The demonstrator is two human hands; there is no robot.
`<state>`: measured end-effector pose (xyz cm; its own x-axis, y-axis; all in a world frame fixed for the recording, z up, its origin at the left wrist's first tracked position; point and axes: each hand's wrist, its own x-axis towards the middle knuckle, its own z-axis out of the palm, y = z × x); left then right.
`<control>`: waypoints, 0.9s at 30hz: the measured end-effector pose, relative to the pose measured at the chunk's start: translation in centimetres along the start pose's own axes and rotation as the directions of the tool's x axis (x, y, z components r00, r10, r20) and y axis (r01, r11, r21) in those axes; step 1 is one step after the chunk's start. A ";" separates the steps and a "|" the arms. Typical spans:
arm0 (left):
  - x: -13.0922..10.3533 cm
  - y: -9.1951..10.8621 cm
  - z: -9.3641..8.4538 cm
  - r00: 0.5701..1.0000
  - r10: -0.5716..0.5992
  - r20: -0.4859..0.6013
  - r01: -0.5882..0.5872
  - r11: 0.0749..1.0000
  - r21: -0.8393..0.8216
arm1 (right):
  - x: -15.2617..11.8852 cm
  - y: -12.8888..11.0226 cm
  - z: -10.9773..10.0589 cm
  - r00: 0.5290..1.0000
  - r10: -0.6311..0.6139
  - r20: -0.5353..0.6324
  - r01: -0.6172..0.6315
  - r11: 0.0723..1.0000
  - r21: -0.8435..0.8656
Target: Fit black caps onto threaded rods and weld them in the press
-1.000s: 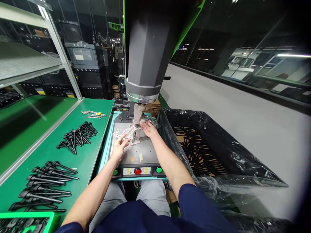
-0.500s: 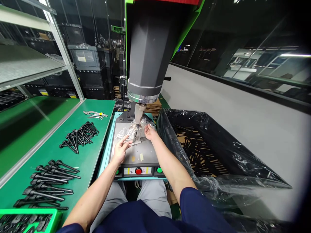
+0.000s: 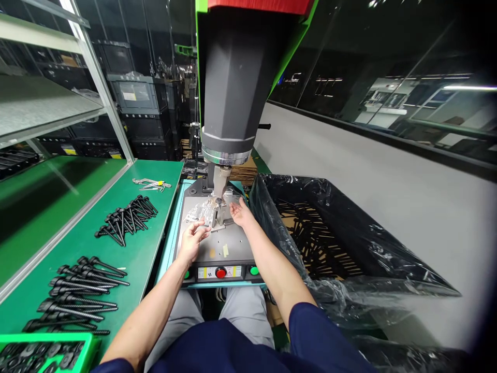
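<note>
Clear plastic film (image 3: 202,210) lies crumpled around the metal fixture (image 3: 219,215) under the press head's tip (image 3: 221,181). At the film's lower left edge is my left hand (image 3: 191,241), its fingers pinched on the film. My right hand (image 3: 239,211) is just right of the fixture, palm turned up and fingers curled. Some film shows beside its fingertips, but whether they grip it is unclear. Below both hands, the grey base plate (image 3: 233,248) bears small pieces of tape, with a red button (image 3: 220,272) on its front panel.
Black threaded parts (image 3: 81,285) lie in groups on the green table (image 3: 143,254) at left, with metal tools (image 3: 151,184) behind them. A green tray (image 3: 91,352) is at the lower left. To the right stands a large bin lined with black plastic (image 3: 373,264), holding many dark parts.
My right hand has shifted slightly, its fingers a little more spread. The film near the fixture has changed shape slightly. My left hand has hardly moved.
</note>
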<state>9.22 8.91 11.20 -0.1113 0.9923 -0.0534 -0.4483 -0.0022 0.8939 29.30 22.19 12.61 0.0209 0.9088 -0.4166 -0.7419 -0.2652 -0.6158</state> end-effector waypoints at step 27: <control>-8.5 -6.5 -14.0 0.975 0.160 -0.156 0.056 0.502 0.863 | -11.9 7.6 -25.2 0.797 -0.471 0.377 0.343 -0.159 -0.926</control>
<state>0.62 -1.29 -0.40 -0.3187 0.9476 0.0210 0.5341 0.1612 0.8299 40.31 1.28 -3.96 0.1139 0.9710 0.2101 0.7454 0.0563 -0.6642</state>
